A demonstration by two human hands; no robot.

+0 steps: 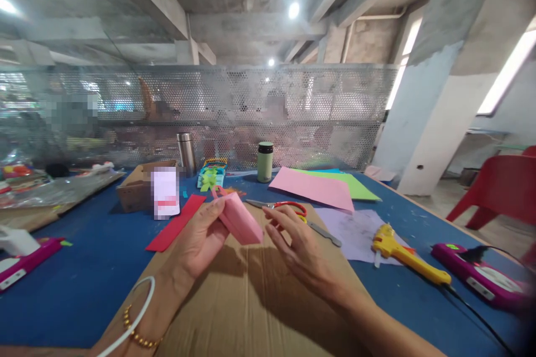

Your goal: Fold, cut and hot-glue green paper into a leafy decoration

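My left hand (201, 240) holds a small pink folded paper piece (238, 217) with a loop at its far end, lifted just above a brown cardboard sheet (247, 301). My right hand (299, 248) hovers to the right of the pink piece with its fingers spread, holding nothing, fingertips close to it. Red-handled scissors (280, 206) lie on the cardboard just beyond my right hand.
On the blue table (84, 284) lie a red paper strip (176, 224), pink (314, 187) and green (355, 184) sheets, a yellow glue gun (402, 254), a magenta device (481, 276), a cardboard box (134, 187), a steel flask (186, 153) and a green bottle (264, 162). A mesh screen stands behind; a red chair (498, 189) at right.
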